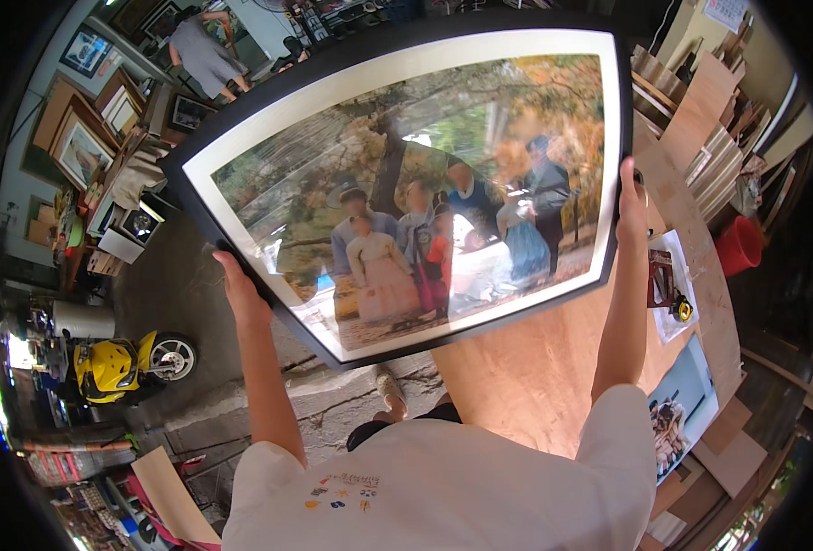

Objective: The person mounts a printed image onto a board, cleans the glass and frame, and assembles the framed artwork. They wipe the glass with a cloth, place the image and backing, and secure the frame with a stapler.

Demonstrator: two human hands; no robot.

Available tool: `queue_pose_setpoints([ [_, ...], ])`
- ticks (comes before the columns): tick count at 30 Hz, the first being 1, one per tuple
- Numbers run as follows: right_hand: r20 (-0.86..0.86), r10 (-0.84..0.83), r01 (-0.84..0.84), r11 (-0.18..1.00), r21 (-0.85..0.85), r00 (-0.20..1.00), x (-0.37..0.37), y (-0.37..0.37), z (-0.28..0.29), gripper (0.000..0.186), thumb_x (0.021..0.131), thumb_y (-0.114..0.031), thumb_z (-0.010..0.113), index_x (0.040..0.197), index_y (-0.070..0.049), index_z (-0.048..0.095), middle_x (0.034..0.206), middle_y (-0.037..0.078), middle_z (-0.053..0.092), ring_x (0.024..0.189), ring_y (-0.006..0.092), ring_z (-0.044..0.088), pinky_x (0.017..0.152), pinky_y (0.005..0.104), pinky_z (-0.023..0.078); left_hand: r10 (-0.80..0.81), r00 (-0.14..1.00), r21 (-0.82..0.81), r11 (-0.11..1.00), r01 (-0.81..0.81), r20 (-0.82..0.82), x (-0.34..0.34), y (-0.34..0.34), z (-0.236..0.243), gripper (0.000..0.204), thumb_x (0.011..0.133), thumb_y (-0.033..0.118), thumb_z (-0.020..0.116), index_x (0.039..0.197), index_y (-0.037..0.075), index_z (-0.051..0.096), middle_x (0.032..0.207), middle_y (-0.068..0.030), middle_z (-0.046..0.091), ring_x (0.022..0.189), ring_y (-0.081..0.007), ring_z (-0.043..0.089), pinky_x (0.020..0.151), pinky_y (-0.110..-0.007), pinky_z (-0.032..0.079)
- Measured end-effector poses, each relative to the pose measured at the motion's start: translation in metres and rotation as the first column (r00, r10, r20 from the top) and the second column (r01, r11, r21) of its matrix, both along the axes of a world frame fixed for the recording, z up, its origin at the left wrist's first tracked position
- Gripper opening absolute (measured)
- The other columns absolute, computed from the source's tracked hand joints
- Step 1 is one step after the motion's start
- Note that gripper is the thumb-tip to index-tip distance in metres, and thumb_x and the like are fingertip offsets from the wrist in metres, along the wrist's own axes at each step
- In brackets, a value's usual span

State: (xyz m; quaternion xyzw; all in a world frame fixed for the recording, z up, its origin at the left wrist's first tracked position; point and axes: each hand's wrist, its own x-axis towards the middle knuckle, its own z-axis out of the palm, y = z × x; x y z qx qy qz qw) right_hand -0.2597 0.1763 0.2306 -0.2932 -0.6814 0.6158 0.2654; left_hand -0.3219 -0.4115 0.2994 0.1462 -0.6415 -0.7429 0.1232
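A large framed photograph (392, 184) is held up before me, tilted, its left side lower than its right. It has a black frame, a white mat and a glossy front with reflections; the picture shows a group of people outdoors under autumn trees. My left hand (244, 289) grips the frame's lower left edge, thumb in front and the other fingers hidden behind. At the right edge, my right hand (632, 207) holds the frame the same way, its fingers mostly out of sight behind it.
A wooden table (516, 367) lies under the frame, carrying a yellow tape measure (682, 309) and another photo print (686, 413). Wood strips (709, 179) and a red bucket (740, 246) are at right. A yellow motorcycle (112, 367) stands left; a person (206, 55) is at the back.
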Motion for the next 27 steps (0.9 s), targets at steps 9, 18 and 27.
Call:
queue_pose_setpoints([
  [9, -0.138, -0.293, 0.292, 0.956, -0.032, 0.946, 0.132, -0.093, 0.013, 0.078, 0.095, -0.061, 0.054, 0.130, 0.008, 0.055, 0.128, 0.012, 0.058, 0.117, 0.0191, 0.051, 0.103, 0.0308, 0.037, -0.247, 0.969, 0.012, 0.969, 0.247, -0.007, -0.016, -0.067, 0.015, 0.080, 0.092, 0.070, 0.048, 0.134, 0.002, 0.050, 0.111, -0.0075, 0.061, 0.095, -0.0187, 0.061, 0.077, -0.035, 0.053],
  [18, -0.142, -0.529, 0.513, 0.848, -0.136, 0.836, 0.284, -0.200, 0.030, 0.066, 0.100, -0.049, 0.053, 0.136, 0.006, 0.050, 0.133, 0.010, 0.056, 0.120, 0.0161, 0.051, 0.102, 0.0297, 0.040, -0.415, 0.899, 0.034, 0.909, 0.415, 0.139, -0.059, -0.074, 0.015, 0.097, 0.086, 0.076, 0.051, 0.147, 0.001, 0.037, 0.142, -0.0140, 0.045, 0.128, -0.0286, 0.045, 0.104, -0.043, 0.037],
  [27, -0.063, -0.794, 0.789, 0.607, -0.093, 0.604, 0.354, -0.315, 0.061, 0.072, 0.090, -0.066, 0.057, 0.095, 0.006, 0.067, 0.081, 0.003, 0.061, 0.075, 0.0131, 0.054, 0.067, 0.0297, 0.043, -0.695, 0.718, 0.046, 0.719, 0.693, 0.042, -0.085, -0.063, 0.031, 0.085, 0.091, 0.071, 0.049, 0.141, 0.003, 0.044, 0.126, -0.0084, 0.054, 0.112, -0.0227, 0.053, 0.094, -0.038, 0.043],
])
